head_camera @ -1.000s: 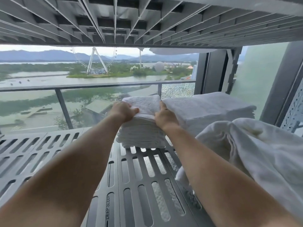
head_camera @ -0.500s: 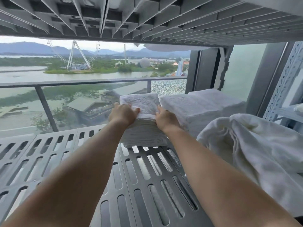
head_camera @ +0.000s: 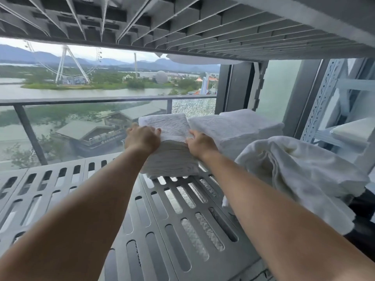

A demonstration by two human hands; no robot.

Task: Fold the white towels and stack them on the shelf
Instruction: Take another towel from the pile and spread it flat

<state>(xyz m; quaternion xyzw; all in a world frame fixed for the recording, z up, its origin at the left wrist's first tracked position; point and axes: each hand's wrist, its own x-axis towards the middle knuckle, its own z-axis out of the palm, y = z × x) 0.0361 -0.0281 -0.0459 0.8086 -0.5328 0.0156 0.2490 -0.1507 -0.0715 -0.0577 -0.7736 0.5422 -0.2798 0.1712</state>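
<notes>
Folded towel stack [head_camera: 169,161] sits at 12 o'clock on the slotted metal shelf [head_camera: 162,216]. Left hand [head_camera: 142,138] grips its top near edge, fingers curled over, thumb hidden. Right hand [head_camera: 199,144] is at the stack's right corner, but its fingertips are buried against the second stack [head_camera: 239,126] at 1 o'clock, so honestly can't tell its grip. Crumpled towel [head_camera: 300,171] at 3 o'clock.

Legible text: none.
- Shelf [head_camera: 142,230]: one short line of embossed lettering [head_camera: 139,260] on solid strip between slot rows, running lengthwise along strip, well toward front edge from folded towel stack [head_camera: 168,159]. Characters too blurred and foreshortened to read.
- Folded towel stack: no tag or label showing.
- Scene beyond glass behind stack: signage too small to make out.
</notes>
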